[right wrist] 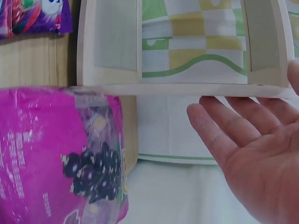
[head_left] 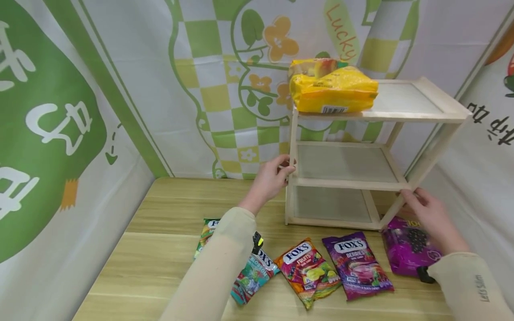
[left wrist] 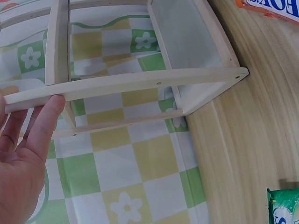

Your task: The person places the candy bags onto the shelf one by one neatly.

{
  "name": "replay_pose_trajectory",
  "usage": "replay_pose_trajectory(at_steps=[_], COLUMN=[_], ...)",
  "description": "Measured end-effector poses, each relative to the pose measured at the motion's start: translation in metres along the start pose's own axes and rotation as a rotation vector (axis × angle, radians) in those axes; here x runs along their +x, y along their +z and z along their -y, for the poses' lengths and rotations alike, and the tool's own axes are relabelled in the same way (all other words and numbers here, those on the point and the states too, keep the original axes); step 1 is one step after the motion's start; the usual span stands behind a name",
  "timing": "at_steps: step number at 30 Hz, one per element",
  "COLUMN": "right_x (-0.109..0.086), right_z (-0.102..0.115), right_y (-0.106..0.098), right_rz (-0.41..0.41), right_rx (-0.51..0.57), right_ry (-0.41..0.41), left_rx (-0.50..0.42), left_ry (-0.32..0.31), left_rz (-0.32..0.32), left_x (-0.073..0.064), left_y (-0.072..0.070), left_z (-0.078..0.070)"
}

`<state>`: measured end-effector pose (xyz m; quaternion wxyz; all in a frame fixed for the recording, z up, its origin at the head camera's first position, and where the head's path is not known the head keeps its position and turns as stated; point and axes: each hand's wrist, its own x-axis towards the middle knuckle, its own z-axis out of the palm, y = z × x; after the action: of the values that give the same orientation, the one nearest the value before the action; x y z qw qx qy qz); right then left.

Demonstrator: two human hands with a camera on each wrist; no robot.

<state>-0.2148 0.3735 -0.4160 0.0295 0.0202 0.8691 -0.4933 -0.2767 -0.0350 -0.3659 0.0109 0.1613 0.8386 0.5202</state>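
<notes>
A three-tier pale wooden shelf [head_left: 349,183] stands on the table near the back curtain. My left hand [head_left: 270,182] holds its left front post at about middle-tier height; in the left wrist view the fingertips [left wrist: 57,103] lie against one side of that post. On the other side, my right hand [head_left: 431,216] holds the right front post near the middle tier. The right wrist view shows its fingers [right wrist: 236,123] extended along the post, with the thumb across from them. Yellow candy packs [head_left: 335,93] lie on the top tier, toward the left.
In front of the shelf lie a purple berries bag [head_left: 357,267], an orange fruits bag [head_left: 307,272] and a teal bag [head_left: 254,274]. A green bag [head_left: 206,232] is partly behind my left sleeve. A magenta pack [head_left: 409,245] sits close by the shelf's right front leg. Printed curtains enclose the table.
</notes>
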Motion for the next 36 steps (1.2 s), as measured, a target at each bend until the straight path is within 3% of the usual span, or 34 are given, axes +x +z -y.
replay_pose_trajectory(at_steps=[6, 11, 22, 36], right_x=[0.001, 0.000, -0.009, -0.010], right_z=[-0.008, -0.019, -0.042, -0.063], right_y=[-0.007, -0.011, -0.022, -0.029], right_rz=[0.057, 0.099, 0.088, 0.052], right_rx=[-0.100, -0.244, -0.328, -0.431], right_ry=[-0.030, 0.024, 0.145, 0.171], left_rx=[0.001, -0.004, 0.011, 0.008], left_ry=[0.011, 0.017, 0.008, -0.012], left_rz=[-0.002, -0.006, -0.009, -0.001], left_x=[0.000, 0.000, -0.001, 0.001], left_y=[-0.001, -0.001, -0.002, -0.001], left_z=[-0.002, -0.002, -0.003, -0.004])
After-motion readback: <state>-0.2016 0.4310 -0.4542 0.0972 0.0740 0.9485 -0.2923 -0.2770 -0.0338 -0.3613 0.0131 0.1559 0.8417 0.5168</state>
